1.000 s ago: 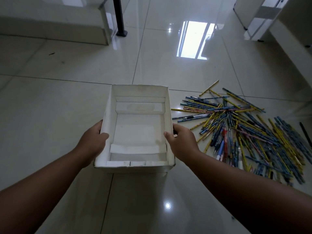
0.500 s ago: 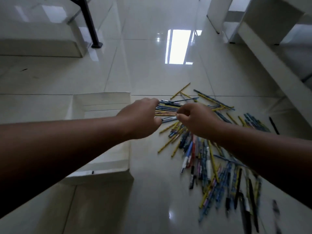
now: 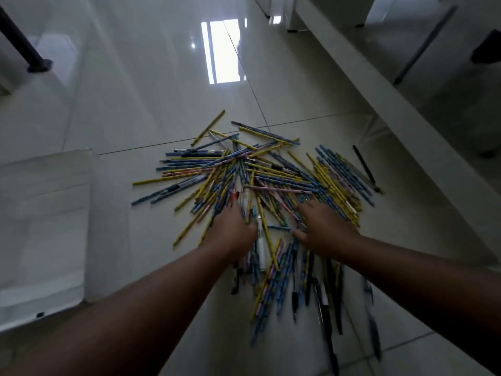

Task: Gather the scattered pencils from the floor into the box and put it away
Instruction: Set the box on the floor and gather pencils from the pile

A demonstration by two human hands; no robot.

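Left hand and right hand have dropped from the far edge into mid-pile, fingers' grip unclear; hasty scooping could scatter pencils

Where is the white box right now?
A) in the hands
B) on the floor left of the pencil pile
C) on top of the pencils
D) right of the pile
B: the white box stands on the floor left of the pencil pile; the left hand and right hand are at the pencils, not on it.
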